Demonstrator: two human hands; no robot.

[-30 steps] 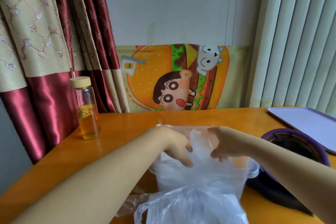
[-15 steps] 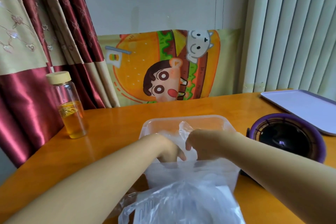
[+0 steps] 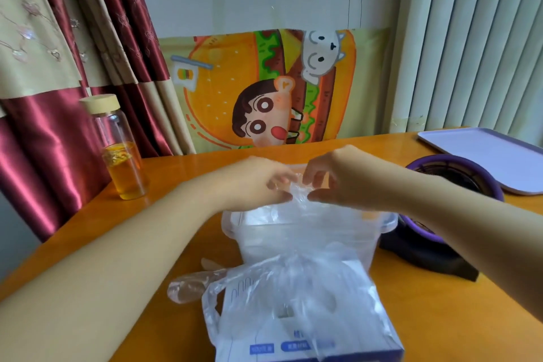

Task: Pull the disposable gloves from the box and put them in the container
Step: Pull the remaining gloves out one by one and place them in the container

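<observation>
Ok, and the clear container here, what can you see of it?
The container is a translucent plastic tub with rounded corners and a lipped rim, standing upright on the orange table just behind the glove box. Thin clear glove film drapes over its front wall; the left hand and right hand pinch that film above it.

Clear glove [image 3: 298, 196] pinched by left hand [image 3: 258, 185] and right hand [image 3: 340, 182] together, held right above container [image 3: 264, 244]. Glove box [image 3: 264, 332], draped in loose plastic, parked just in front of container. Stray glove [image 3: 191, 285] spotted at container's near-left. Bottle [image 3: 120, 150] of amber liquid stood well left of container; purple-rimmed black thing [image 3: 458, 182] tucked just right of it.
</observation>
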